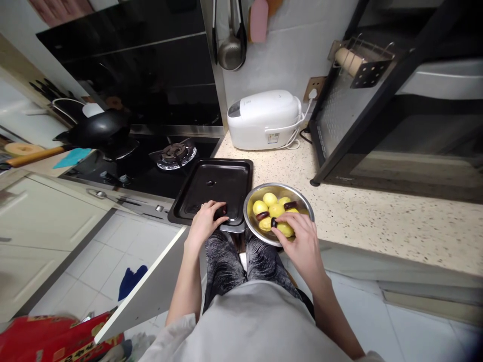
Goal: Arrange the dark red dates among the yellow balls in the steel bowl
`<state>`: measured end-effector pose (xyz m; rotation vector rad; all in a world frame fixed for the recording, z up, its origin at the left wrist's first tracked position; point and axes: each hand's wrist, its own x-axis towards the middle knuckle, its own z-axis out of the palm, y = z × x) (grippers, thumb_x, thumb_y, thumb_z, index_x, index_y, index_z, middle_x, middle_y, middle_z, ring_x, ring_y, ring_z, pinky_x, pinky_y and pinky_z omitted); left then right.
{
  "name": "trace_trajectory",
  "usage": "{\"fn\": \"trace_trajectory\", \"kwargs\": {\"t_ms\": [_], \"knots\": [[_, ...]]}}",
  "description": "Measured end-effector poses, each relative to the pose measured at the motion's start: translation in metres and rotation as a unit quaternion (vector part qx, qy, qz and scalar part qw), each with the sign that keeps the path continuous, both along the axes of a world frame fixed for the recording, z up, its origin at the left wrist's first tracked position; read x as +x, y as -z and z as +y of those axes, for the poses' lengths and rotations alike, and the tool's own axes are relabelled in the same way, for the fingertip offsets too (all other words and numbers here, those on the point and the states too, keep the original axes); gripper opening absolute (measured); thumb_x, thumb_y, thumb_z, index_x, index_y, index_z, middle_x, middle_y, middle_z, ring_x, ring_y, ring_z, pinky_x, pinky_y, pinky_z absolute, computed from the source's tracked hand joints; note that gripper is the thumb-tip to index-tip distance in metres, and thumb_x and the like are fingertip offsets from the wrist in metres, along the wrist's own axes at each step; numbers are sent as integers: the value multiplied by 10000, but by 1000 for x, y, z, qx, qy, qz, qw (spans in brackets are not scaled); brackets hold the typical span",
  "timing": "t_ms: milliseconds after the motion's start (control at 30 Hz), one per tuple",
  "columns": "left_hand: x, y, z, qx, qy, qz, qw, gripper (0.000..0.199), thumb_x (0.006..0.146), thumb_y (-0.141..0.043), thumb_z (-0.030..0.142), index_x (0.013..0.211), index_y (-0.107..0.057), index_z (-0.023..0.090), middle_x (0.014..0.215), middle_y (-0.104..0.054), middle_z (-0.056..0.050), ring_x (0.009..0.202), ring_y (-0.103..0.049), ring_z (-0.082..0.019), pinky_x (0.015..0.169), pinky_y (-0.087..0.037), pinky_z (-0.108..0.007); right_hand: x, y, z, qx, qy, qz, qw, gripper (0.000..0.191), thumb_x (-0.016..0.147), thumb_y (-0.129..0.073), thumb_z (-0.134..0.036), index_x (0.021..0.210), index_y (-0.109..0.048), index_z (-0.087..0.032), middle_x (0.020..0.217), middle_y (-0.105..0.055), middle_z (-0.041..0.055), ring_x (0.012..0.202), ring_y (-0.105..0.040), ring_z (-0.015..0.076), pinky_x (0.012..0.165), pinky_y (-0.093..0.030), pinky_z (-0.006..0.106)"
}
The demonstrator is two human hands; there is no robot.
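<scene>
A steel bowl on the counter's front edge holds several yellow round pieces and dark brown oblong pieces. Inside it, my right hand pinches a dark oblong piece between thumb and fingers. To the left lies a black baking tray, with a small dark spot or object near its middle. My left hand is over the tray's front part, its fingers curled round a dark reddish piece that is partly hidden.
Behind the tray and bowl stands a white rice cooker. A gas burner and a black wok are on the left. A black rack rises at the right. Below, a cabinet door stands open beside my left arm.
</scene>
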<state>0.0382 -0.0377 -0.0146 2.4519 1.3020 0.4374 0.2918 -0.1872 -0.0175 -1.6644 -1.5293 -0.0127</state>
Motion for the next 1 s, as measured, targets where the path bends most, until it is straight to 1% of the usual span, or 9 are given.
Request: {"fn": "trace_trajectory", "kwargs": {"t_ms": [133,200,267,333,433,600,800,900,1000], "knots": [[4,2,5,-10,4,5,1000,428,882,-790,366,1276,-681,244,1119,-631,-74,1108,-632,-294,1005,-499,-436,1,-2,-1,12,8,6,1000,92,988,-637,-331,974,-666,-245,1033,-737,63,1032,-632,294,873,-439,431],[6,2,7,-21,11,4,1000,407,865,-803,339,1242,-677,252,1100,-607,-60,1071,-631,-276,967,-511,-410,1,-3,-2,13,13,12,1000,85,986,-639,-324,972,-665,-244,1031,-737,63,1030,-632,292,879,-443,432],[8,2,10,-36,27,5,999,366,863,-790,274,1206,-663,256,1093,-589,-48,1010,-633,-247,914,-521,-377,2,-4,-3,11,17,16,1000,79,984,-643,-317,972,-665,-243,1027,-735,63,1032,-632,289,889,-445,433],[10,1,12,-47,46,8,998,315,870,-748,199,1165,-649,250,1081,-578,-39,951,-630,-221,886,-517,-361,2,-4,-3,9,22,20,1000,77,984,-644,-313,968,-665,-241,1028,-734,64,1034,-633,289,898,-445,434],[13,1,14,-50,62,2,997,239,886,-651,113,1096,-628,227,1033,-566,-30,901,-613,-201,883,-503,-356,2,-5,-4,13,25,25,999,77,986,-645,-309,963,-668,-239,1032,-736,65,1034,-636,288,902,-448,433],[16,3,12,-42,65,-49,996,200,916,-550,85,1056,-606,216,1028,-572,-36,894,-595,-188,868,-492,-336,4,-6,-4,31,25,28,999,57,981,-656,-285,960,-674,-234,1007,-732,53,1011,-638,271,893,-454,420],[19,4,13,-11,14,-154,988,189,924,-536,85,1042,-619,207,1025,-592,-47,923,-588,-187,888,-491,-324,1,-9,-3,60,23,31,997,28,980,-652,-241,960,-672,-238,989,-731,46,989,-645,255,895,-463,413],[18,4,16,-3,-24,-209,978,165,922,-553,107,1029,-633,203,1019,-590,-48,899,-584,-179,856,-499,-308,-2,-10,-1,73,15,30,997,29,979,-660,-228,952,-666,-238,978,-733,46,988,-650,253,892,-472,410],[17,-2,13,-15,-53,-275,960,113,941,-584,180,1036,-641,203,1026,-593,-50,890,-586,-170,785,-508,-276,-6,-13,2,81,3,32,996,45,975,-664,-208,945,-664,-242,967,-738,40,976,-656,249,893,-483,413]]}}
